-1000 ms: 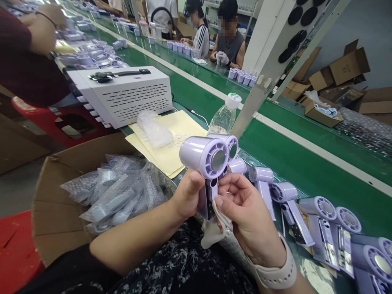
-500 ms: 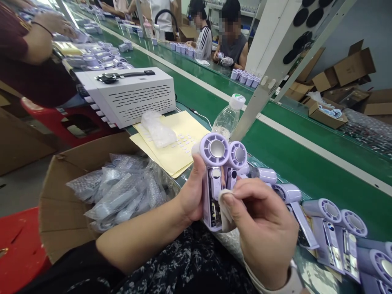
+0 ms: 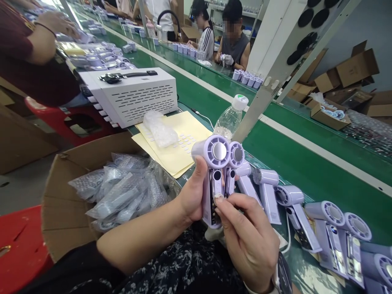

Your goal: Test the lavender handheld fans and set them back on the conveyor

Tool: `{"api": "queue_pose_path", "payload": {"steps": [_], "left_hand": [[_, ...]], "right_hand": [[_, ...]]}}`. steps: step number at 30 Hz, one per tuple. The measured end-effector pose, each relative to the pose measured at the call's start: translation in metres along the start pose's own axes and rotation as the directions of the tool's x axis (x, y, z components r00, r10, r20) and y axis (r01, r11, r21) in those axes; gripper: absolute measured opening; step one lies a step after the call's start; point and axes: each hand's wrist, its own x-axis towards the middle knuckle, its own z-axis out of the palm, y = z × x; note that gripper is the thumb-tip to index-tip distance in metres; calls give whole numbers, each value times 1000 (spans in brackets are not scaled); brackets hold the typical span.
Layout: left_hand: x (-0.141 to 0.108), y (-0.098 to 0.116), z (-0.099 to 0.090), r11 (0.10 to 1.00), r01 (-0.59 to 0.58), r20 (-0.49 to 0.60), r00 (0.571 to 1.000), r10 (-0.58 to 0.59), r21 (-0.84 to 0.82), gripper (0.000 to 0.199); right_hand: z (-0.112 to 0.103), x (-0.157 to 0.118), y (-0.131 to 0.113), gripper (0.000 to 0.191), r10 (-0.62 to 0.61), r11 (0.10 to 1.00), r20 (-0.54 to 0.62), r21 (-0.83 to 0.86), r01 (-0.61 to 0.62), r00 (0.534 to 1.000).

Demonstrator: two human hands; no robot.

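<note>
A purple handheld fan stands upright in my left hand, its round grille and silver disc facing me and its handle open on dark inner parts. My right hand pinches a whitish cloth against the fan's handle, just below a round dark spot; most of the cloth is hidden by the fingers, with a part hanging below. Another purple fan shows right behind the held one. More purple fans lie in a row on the green table to the right.
A cardboard box of bubble-wrapped items is at the left. Beyond it are yellow sheets, a white vented device and a plastic bottle. A metal post rises behind. Co-workers sit across the green belt.
My right hand has moved left and the cloth is now bunched higher against the handle, under its fingertips. The held fan has turned slightly, and its round spot looks dark instead of bright.
</note>
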Motion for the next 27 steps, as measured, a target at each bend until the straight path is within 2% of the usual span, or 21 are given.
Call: {"api": "queue_pose_path", "payload": {"steps": [2, 4, 6, 7, 11, 14, 18, 21, 23, 27], "left_hand": [[0, -2, -2, 1000, 16, 8, 1000, -16, -17, 78], [-1, -3, -1, 999, 21, 38, 999, -19, -43, 78], [-2, -3, 0, 998, 23, 72, 997, -19, -62, 77], [-2, -4, 1, 997, 25, 85, 996, -19, -69, 77], [-2, -4, 0, 997, 35, 99, 995, -28, -71, 75], [-1, -4, -2, 999, 23, 68, 997, -20, -47, 76], [-1, -3, -1, 1000, 17, 54, 998, -17, -14, 77], [-3, -2, 1, 1000, 25, 69, 997, -24, -14, 77], [-3, -2, 2, 999, 35, 76, 997, -33, -16, 77], [0, -4, -1, 999, 37, 48, 998, -36, -7, 77]], "right_hand": [[-5, 5, 4, 32, 107, 979, 51, 170, -114, 993], [-9, 10, 7, 26, 241, 908, 81, 334, -254, 967], [-9, 12, 9, 26, 326, 866, 59, 382, -323, 944], [-8, 12, 8, 27, 330, 877, 36, 357, -321, 943], [0, 7, 0, 34, 163, 976, -25, 152, -157, 986], [2, 3, -5, 37, 68, 995, -28, 71, -66, 997], [-3, 0, 0, 36, 76, 987, 29, 141, -80, 997], [-4, 0, 3, 39, 128, 973, 11, 190, -128, 992], [-2, 0, 3, 40, 132, 979, -27, 159, -127, 991], [1, 0, 1, 37, 66, 995, -52, 83, -62, 996]]}}
